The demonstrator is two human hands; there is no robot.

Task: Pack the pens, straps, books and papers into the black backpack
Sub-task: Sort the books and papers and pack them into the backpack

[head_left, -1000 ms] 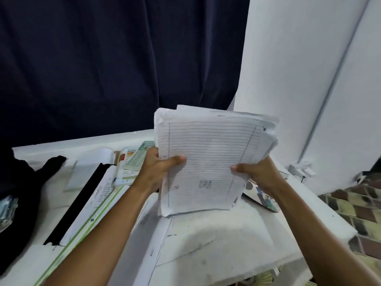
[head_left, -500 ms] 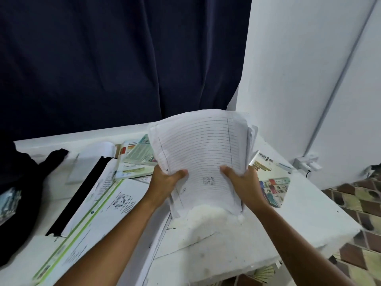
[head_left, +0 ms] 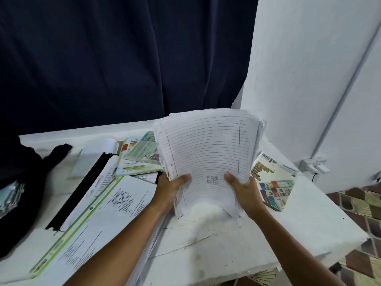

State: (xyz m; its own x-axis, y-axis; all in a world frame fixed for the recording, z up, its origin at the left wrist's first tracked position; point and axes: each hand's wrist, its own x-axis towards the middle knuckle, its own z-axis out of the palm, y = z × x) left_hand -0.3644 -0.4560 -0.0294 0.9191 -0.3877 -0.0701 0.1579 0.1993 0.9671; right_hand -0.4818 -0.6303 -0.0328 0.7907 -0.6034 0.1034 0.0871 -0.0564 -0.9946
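A thick stack of lined papers (head_left: 208,149) stands upright on its bottom edge on the white table (head_left: 309,228). My left hand (head_left: 169,189) grips its lower left side and my right hand (head_left: 244,189) grips its lower right side, thumbs on the front sheet. The black backpack (head_left: 18,182) lies at the table's left edge, partly out of view. Printed books (head_left: 142,155) lie behind the stack to the left. A large printed sheet with a green stripe (head_left: 99,215) lies flat under my left forearm. A colourful page (head_left: 274,182) lies to the right of the stack.
A black strap or strip (head_left: 80,190) runs diagonally across the table beside the green-striped sheet. A dark curtain (head_left: 123,58) hangs behind the table and a white wall (head_left: 309,69) stands at the right. Tiled floor (head_left: 362,205) shows beyond the table's right edge.
The paper stack has come down from a raised, tilted hold and now stands on the table. Both hands have slid lower and closer together on it.
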